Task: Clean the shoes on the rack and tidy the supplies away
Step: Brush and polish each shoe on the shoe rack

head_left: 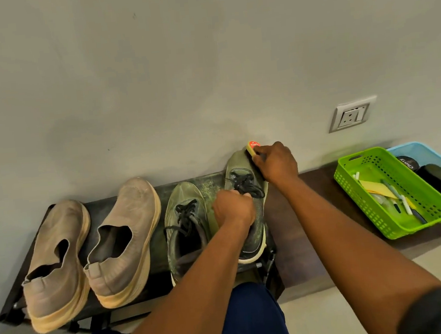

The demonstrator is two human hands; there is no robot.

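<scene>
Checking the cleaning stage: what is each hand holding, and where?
Right hand grips the brush by its back end; left hand holds the right green shoe at its laces.

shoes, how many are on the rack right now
4, in a row on the rack. Two tan slip-ons on its left half, then a green lace-up, then a second green one that both hands are working on. None looks hidden.
</scene>
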